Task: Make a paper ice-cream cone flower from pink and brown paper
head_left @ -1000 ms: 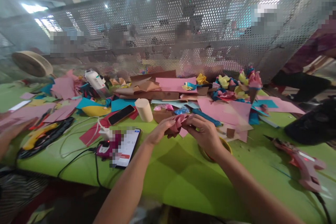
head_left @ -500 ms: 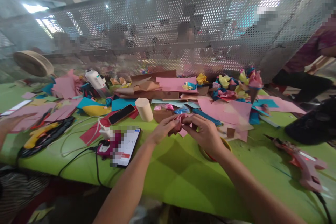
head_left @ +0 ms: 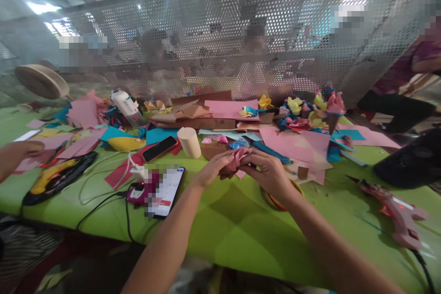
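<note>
Between my two hands, above the green table (head_left: 220,243), is a crumpled piece of pink paper (head_left: 237,160). My left hand (head_left: 216,168) is closed on its left side, fingers pressed to the folds. My right hand (head_left: 267,169) pinches the paper's right edge with thumb and fingers. Under my right wrist lies a roll of tape (head_left: 275,203) with a yellow and red rim, partly hidden. Just beyond my hands are a blue shiny bundle (head_left: 240,143) and a pink one (head_left: 215,139). A cream cylinder (head_left: 189,143) stands to their left.
A pink glue gun (head_left: 396,216) lies at the right with its cord. At the left are a phone (head_left: 168,193), another phone (head_left: 160,149), cables, and a yellow-handled tool (head_left: 53,177). Paper sheets (head_left: 296,144) cover the back. Another person's hand (head_left: 20,154) reaches in at far left.
The pink paper has turned between my fingers and shows more of its folds. My hands have shifted only slightly. At far left, the other person's hand has lifted and curled.
</note>
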A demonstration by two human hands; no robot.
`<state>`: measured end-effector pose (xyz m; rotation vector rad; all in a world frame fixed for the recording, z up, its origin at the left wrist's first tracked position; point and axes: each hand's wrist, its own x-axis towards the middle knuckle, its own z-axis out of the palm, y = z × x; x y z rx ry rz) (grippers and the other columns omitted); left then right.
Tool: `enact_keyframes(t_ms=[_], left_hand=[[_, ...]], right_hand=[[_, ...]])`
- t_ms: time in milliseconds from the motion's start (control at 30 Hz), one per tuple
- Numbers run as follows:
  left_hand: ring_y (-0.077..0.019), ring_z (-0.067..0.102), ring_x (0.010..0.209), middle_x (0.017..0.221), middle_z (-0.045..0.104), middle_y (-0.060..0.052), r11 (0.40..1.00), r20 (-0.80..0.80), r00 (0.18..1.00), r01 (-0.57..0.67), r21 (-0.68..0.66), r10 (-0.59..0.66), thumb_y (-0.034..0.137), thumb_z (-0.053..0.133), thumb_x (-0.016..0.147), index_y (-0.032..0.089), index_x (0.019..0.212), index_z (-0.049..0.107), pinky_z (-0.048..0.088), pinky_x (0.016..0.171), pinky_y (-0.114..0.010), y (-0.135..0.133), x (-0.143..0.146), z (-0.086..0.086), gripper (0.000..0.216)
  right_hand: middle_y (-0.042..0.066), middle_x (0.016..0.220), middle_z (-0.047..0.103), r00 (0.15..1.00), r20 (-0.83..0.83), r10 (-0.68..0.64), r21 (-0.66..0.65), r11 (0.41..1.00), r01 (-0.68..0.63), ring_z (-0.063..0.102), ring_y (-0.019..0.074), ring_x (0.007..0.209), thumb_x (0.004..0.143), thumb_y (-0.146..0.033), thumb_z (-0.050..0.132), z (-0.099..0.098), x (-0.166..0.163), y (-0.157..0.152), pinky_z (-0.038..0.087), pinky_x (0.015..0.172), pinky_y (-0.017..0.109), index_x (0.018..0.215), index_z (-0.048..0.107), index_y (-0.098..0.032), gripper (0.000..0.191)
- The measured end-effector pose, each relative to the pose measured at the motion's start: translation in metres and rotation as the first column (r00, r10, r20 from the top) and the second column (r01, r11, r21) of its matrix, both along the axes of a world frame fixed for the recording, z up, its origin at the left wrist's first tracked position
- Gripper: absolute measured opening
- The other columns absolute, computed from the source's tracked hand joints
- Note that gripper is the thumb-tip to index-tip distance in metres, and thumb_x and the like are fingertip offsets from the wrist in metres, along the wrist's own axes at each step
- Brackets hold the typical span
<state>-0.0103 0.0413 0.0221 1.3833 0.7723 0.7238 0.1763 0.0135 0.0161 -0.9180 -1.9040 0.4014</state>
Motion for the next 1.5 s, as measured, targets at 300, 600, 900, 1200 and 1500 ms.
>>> enact_keyframes(t_ms=[300, 600, 900, 1200, 1500], left_hand=[[-0.0074, 0.032, 0.045, 0.059, 0.043, 0.004, 0.995, 0.060, 0.997, 0.053, -0.082, -0.049, 0.052, 0.046, 0.090, 0.013, 0.138, 0.052, 0.017, 0.042, -0.021, 0.002, -0.001, -0.002, 0.062], [-0.0075, 0.030, 0.045, 0.059, 0.040, 0.005, 0.994, 0.112, 0.990, 0.089, -0.064, -0.081, 0.052, 0.045, 0.090, 0.013, 0.140, 0.051, 0.018, 0.042, -0.021, 0.000, 0.001, 0.002, 0.063], [-0.0072, 0.034, 0.046, 0.062, 0.046, 0.004, 1.000, 0.004, 1.000, 0.010, -0.001, -0.010, 0.053, 0.048, 0.090, 0.014, 0.139, 0.052, 0.022, 0.043, -0.021, 0.003, -0.001, -0.002, 0.063], [-0.0089, 0.036, 0.053, 0.065, 0.047, 0.002, 0.990, -0.061, 0.988, -0.140, 0.012, 0.140, 0.054, 0.055, 0.087, 0.014, 0.138, 0.054, 0.024, 0.047, -0.022, 0.002, 0.000, -0.003, 0.065], [-0.0092, 0.037, 0.054, 0.062, 0.043, 0.004, 0.997, -0.031, 0.997, -0.071, 0.003, 0.071, 0.057, 0.056, 0.085, 0.011, 0.132, 0.058, 0.026, 0.048, -0.022, -0.002, 0.003, 0.003, 0.066]], right_hand=[[0.006, 0.082, 0.072, 0.997, 0.036, 0.074, 0.047, 0.996, -0.076, 0.066, 0.0192, 0.076, 0.097, -0.034, 0.055, 0.005, 0.003, -0.001, 0.052, 0.070, 0.029, 0.085, 0.075, -0.022, 0.026], [0.007, 0.086, 0.073, 0.999, 0.046, 0.022, 0.068, 0.997, -0.025, 0.067, 0.0194, 0.077, 0.096, -0.029, 0.056, 0.001, 0.002, 0.000, 0.051, 0.071, 0.029, 0.088, 0.074, -0.022, 0.021], [0.004, 0.082, 0.071, 1.000, -0.027, 0.011, -0.063, 0.998, -0.013, 0.063, 0.0180, 0.073, 0.093, -0.025, 0.058, 0.003, -0.001, -0.003, 0.049, 0.069, 0.029, 0.089, 0.069, -0.021, 0.013], [0.003, 0.078, 0.070, 0.999, -0.038, -0.039, -0.053, 0.998, 0.037, 0.061, 0.0168, 0.068, 0.090, -0.025, 0.061, 0.006, -0.004, -0.009, 0.046, 0.064, 0.028, 0.087, 0.068, -0.022, 0.008], [0.005, 0.077, 0.070, 0.996, 0.071, -0.055, 0.050, 0.997, 0.051, 0.064, 0.0186, 0.070, 0.089, -0.015, 0.058, 0.001, -0.008, -0.007, 0.048, 0.065, 0.029, 0.081, 0.068, -0.021, 0.014]])
